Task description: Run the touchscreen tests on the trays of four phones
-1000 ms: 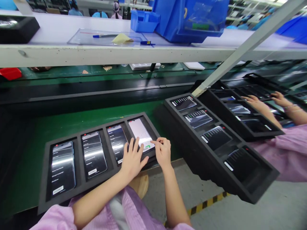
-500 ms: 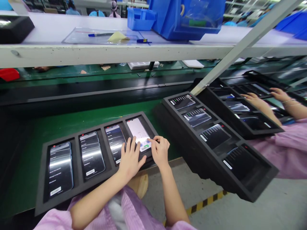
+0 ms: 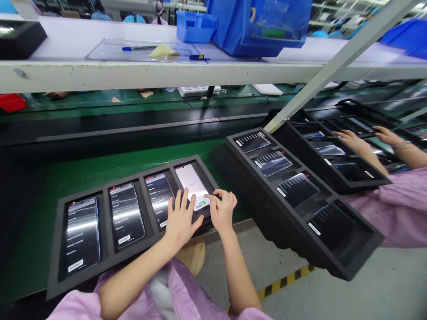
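A black foam tray point(image 3: 127, 260) lies on the green bench with several smartphones in its slots. The rightmost smartphone point(image 3: 192, 180) shows a bright white screen with a green mark near its bottom. Over the tray's lower edge, my left hand point(image 3: 180, 222) is open, fingers spread between that phone and a dark-screened smartphone point(image 3: 158, 198). My right hand point(image 3: 223, 210) holds nothing; its index finger points onto or just above the white screen's lower right, the other fingers bent. Two more smartphones, one in the middle point(image 3: 126, 213) and one at the left point(image 3: 82, 233), show white text menus.
A second black tray point(image 3: 302, 213) of phones leans at the right, beside a slanted metal post point(image 3: 333, 71). Beyond it, a co-worker's hands point(image 3: 355, 144) are over another tray. A white shelf point(image 3: 133, 75) with blue bins point(image 3: 196, 27) and a pen crosses ahead.
Reddish marks now show on the white phone screen, where a blue patch near its bottom has gone. My right fingertip has shifted slightly; my left hand stays in place.
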A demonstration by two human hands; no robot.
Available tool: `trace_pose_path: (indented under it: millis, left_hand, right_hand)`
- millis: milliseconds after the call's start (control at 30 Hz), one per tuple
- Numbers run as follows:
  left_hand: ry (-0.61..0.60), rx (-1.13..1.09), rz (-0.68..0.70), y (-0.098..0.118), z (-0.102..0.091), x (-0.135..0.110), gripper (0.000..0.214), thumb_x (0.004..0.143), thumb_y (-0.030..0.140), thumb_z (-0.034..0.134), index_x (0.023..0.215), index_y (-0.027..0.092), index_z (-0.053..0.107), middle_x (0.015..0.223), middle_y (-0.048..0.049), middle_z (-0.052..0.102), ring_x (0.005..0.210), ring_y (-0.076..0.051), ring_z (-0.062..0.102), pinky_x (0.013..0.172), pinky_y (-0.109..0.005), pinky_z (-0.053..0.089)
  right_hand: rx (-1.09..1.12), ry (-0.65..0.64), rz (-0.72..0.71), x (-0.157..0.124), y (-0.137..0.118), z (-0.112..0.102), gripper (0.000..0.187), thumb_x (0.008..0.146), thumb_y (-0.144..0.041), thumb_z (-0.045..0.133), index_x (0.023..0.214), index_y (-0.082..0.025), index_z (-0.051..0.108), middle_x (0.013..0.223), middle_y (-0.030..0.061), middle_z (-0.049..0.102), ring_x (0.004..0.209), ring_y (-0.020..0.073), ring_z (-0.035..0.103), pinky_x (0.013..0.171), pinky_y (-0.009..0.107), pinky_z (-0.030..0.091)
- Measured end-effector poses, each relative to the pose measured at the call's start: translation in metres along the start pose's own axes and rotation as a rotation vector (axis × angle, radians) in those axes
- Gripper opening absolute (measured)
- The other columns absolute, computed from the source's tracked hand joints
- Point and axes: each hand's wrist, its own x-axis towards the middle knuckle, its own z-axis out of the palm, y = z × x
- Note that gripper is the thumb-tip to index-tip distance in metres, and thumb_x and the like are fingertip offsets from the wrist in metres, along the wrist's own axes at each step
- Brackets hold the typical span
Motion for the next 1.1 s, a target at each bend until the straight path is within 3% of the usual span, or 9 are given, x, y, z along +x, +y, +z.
trace_pose_path:
  millis: [167,400,667,833,1100]
  left_hand:
    - [0.010,-0.001,0.003,0.001,-0.003,-0.001,0.047,0.085,0.039,0.049,0.127,0.019,0.051,0.139,-0.0157,0.045,0.126,-0.034,0.041,0.097,-0.051,0.037]
    - [0.026,-0.007,0.015,0.002,-0.004,0.000,0.031,0.083,0.041,0.051,0.104,0.022,0.065,0.136,-0.0126,0.050,0.124,-0.034,0.044,0.094,-0.051,0.040]
    - [0.069,-0.031,0.014,0.000,-0.010,-0.007,0.040,0.083,0.045,0.051,0.116,0.026,0.059,0.136,-0.0114,0.050,0.123,-0.032,0.045,0.095,-0.048,0.037]
    - [0.145,-0.017,0.005,-0.017,-0.032,-0.026,0.039,0.084,0.047,0.047,0.115,0.027,0.061,0.133,-0.0105,0.053,0.120,-0.031,0.047,0.094,-0.046,0.034]
    - [0.205,0.113,-0.110,-0.057,-0.058,-0.053,0.033,0.089,0.032,0.039,0.105,0.023,0.066,0.127,-0.0158,0.056,0.116,-0.032,0.048,0.091,-0.048,0.033]
  right_hand:
    - [-0.012,0.015,-0.001,-0.001,0.002,0.002,0.037,0.090,-0.021,0.034,0.078,-0.022,0.069,0.092,0.0056,0.053,0.088,0.0186,0.047,0.096,0.046,0.026]
    - [-0.024,0.018,-0.011,-0.001,0.001,0.004,0.035,0.089,-0.021,0.036,0.076,-0.023,0.068,0.091,0.0050,0.053,0.086,0.0180,0.046,0.095,0.044,0.027]
    - [-0.021,0.106,-0.026,-0.004,0.001,0.000,0.036,0.089,-0.021,0.034,0.084,-0.022,0.070,0.084,0.0050,0.053,0.079,0.0170,0.046,0.092,0.042,0.028]
    - [-0.008,0.121,0.018,-0.006,0.000,0.002,0.036,0.090,-0.022,0.035,0.082,-0.022,0.071,0.083,0.0045,0.053,0.076,0.0164,0.045,0.090,0.041,0.028]
    - [-0.012,0.075,0.017,-0.005,0.002,0.006,0.038,0.090,-0.023,0.035,0.079,-0.021,0.071,0.081,0.0044,0.053,0.076,0.0163,0.045,0.083,0.037,0.030]
